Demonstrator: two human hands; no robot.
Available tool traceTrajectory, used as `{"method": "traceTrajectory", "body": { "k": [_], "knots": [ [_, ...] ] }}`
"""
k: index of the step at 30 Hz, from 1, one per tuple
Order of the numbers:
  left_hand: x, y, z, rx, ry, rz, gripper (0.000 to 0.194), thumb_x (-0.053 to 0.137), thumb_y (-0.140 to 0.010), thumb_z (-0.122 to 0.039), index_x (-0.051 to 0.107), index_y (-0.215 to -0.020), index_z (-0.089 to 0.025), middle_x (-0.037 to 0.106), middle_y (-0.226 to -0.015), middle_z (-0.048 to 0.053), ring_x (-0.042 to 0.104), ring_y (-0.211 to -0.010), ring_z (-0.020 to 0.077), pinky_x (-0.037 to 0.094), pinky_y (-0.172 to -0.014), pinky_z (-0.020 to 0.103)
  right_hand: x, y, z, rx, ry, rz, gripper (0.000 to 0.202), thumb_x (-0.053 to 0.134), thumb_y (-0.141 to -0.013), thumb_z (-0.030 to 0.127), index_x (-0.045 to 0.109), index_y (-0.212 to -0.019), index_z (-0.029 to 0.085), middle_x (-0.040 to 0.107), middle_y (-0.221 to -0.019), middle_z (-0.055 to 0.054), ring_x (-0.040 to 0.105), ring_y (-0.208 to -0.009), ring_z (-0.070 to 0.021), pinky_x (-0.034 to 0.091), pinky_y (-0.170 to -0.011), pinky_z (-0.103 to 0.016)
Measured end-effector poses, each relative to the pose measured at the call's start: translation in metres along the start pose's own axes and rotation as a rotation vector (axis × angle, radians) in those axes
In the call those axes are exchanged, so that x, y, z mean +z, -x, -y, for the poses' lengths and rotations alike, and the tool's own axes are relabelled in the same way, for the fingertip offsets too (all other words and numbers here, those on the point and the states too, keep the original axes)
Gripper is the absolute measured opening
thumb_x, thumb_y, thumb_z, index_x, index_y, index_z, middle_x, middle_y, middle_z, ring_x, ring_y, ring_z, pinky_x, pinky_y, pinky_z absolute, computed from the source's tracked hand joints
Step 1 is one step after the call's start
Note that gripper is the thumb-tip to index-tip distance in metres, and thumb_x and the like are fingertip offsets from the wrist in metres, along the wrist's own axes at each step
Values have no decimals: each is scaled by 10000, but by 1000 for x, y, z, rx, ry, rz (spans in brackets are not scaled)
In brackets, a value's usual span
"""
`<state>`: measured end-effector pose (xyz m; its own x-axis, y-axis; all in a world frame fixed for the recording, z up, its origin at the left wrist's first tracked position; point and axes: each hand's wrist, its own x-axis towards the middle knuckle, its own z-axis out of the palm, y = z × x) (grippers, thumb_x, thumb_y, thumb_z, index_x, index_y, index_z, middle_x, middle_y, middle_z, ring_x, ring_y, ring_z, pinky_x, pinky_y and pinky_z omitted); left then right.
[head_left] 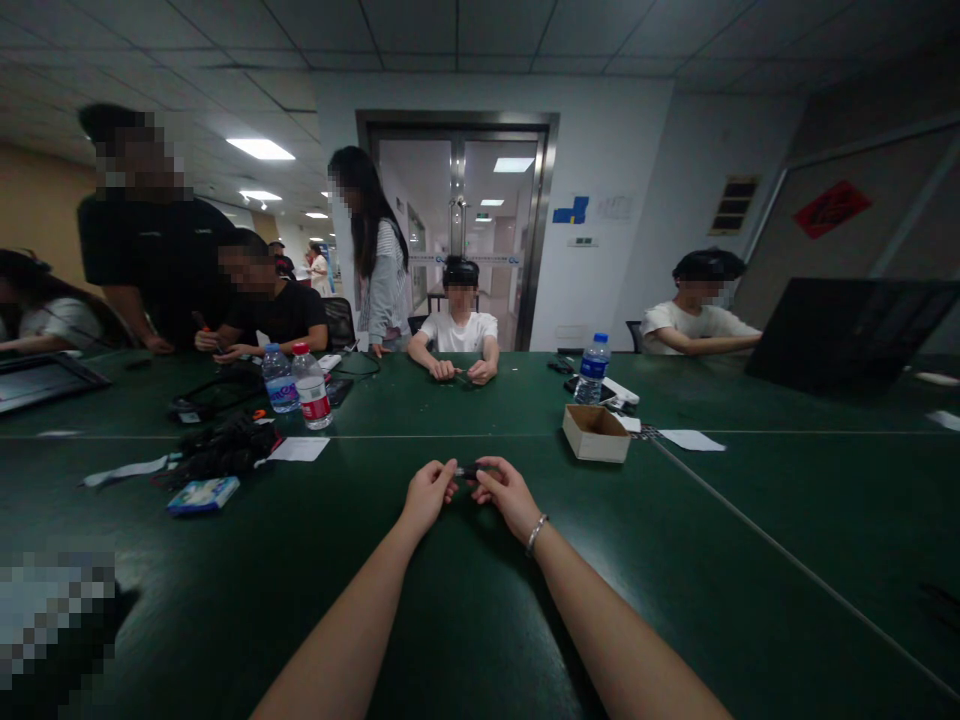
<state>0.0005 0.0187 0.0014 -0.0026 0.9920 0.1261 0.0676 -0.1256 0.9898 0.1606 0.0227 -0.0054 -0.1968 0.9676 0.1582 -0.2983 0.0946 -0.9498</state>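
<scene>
Over the green table [480, 600], both my hands meet around a small dark object [470, 471] with a paler end on its left side; it is too small to tell its kind. My left hand [431, 493] is closed, its thumb and index finger pinching the pale end. The fingers of my right hand [508, 495] are closed around the dark end, with a silver bracelet [536, 535] at that wrist. The other fingers of both hands are curled and partly hidden.
An open cardboard box [596, 440] stands ahead right, a water bottle [592, 370] behind it. Two bottles, black cables [225, 447] and a blue-white packet [204, 495] are at left. A laptop [847, 335] stands far right. Across the table, a person in white [457, 335] sits; several others are nearby.
</scene>
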Motion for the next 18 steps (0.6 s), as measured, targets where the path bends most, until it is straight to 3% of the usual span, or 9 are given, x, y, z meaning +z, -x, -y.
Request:
{"method": "traceTrajectory", "body": {
  "k": [7, 14, 18],
  "knots": [
    [0, 2, -3, 20, 113, 33, 395, 635, -667, -522, 548, -712, -140, 535, -597, -11, 493, -522, 88, 388, -490, 193, 0, 0, 1, 13, -26, -9, 460, 755, -637, 390, 531, -960, 151, 622, -662, -21, 595, -552, -134, 454, -499, -213],
    [-3, 6, -9, 22, 152, 92, 351, 674, -671, -437, 571, -862, -161, 609, -851, 51, 577, -764, 148, 458, -610, 220, 0, 0, 2, 38, -86, -20, 455, 761, -642, 370, 525, -962, 149, 643, -699, -44, 599, -550, -129, 457, -499, -213],
    [-2, 6, -8, 48, 135, 79, 349, 673, -673, -423, 569, -878, -159, 602, -831, 42, 567, -728, 138, 454, -601, 221, -1, 0, 4, 42, -68, 13, 447, 749, -656, 381, 525, -964, 148, 642, -695, -43, 598, -549, -126, 447, -493, -205]
  ]
}}
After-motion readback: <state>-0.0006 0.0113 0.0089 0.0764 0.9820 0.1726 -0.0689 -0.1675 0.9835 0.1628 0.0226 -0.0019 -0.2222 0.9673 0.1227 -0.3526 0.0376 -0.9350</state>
